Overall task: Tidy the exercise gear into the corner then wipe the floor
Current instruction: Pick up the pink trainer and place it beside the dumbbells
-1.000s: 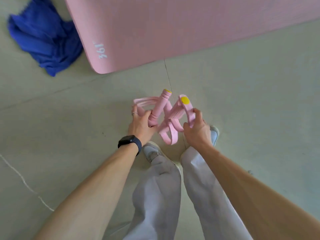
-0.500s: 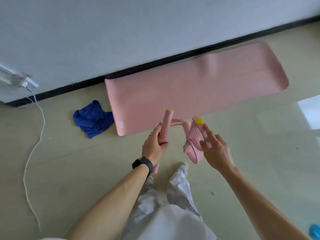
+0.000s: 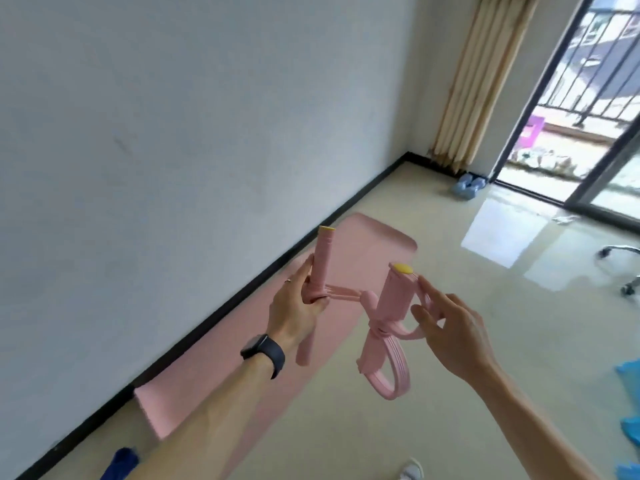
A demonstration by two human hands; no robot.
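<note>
A pink pedal resistance band [image 3: 372,315] is held up in the air in front of the body, above the floor [image 3: 346,427] and over the near part of a pink yoga mat [image 3: 363,251]. The mat is laid flat along the black skirting board [image 3: 214,313] at the foot of the white wall [image 3: 173,133].

One foam handle [image 3: 322,258], capped in yellow, is gripped near its base by the left hand [image 3: 294,306], with the fingers curled round it and the handle standing almost upright. A ring [image 3: 288,280] is worn on that hand and a dark smartwatch [image 3: 265,351] on the wrist. The other handle [image 3: 394,296], also capped in yellow, is tilted slightly. It is touched only by the straightened fingertips [image 3: 420,279] of the right hand [image 3: 450,327], which is spread open and clasps nothing. The two handles are joined by stretched pink cords, and ribbed strap loops [image 3: 391,375] hang below the knot.

A blue cloth [image 3: 121,462] is seen at the lower left, partly hidden by the left forearm. In the far corner, beneath a beige curtain [image 3: 485,74] and beside a sliding glass door [image 3: 588,116], a pale blue pair of objects [image 3: 467,187] is set on the floor. They may be small dumbbells, but the view is too blurred to be sure. Part of a chair base [image 3: 623,258] shows at the right edge.
</note>
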